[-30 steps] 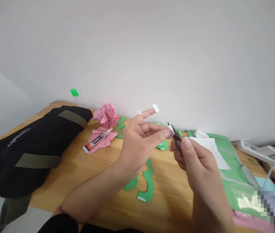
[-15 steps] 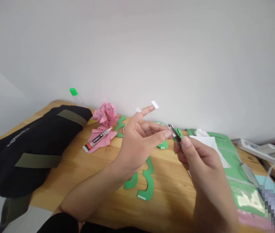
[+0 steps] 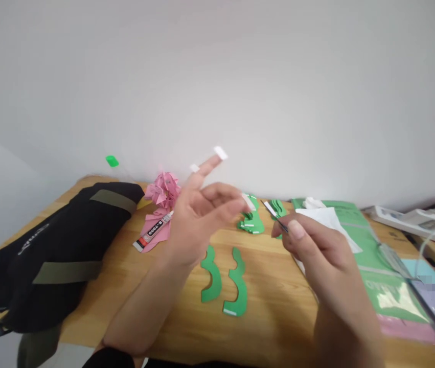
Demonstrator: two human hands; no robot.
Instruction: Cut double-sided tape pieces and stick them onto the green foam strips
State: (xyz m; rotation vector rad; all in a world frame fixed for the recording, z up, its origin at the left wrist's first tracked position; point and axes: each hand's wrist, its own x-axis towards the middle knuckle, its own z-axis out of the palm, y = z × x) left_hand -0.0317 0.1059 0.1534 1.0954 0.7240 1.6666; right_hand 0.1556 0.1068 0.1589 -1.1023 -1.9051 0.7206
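Observation:
My left hand point(image 3: 198, 225) is raised over the table, thumb and fingers pinched on a small white strip point(image 3: 248, 202). Its index finger points up, with a white tab point(image 3: 221, 153) on the tip and another white piece point(image 3: 194, 167) further down. My right hand point(image 3: 317, 245) grips dark tweezers point(image 3: 282, 223), and a narrow white strip point(image 3: 269, 208) shows at their tips, apart from the left hand. Below lie two wavy green cutouts point(image 3: 239, 281), one with a white strip at its lower end. More green cutouts point(image 3: 255, 224) with white strips are piled behind.
A black bag point(image 3: 67, 245) fills the left side. Pink crumpled paper point(image 3: 164, 188) and a glue tube point(image 3: 152, 232) sit beside it. At right are a white sheet point(image 3: 326, 222), a green package point(image 3: 378, 271) and a power strip point(image 3: 412, 227). A wall point(image 3: 217, 76) rises behind.
My hands have moved apart: the left went leftward, while the tweezers stayed at right with a white strip at their tips. The view shifted slightly, showing more of the green cutouts.

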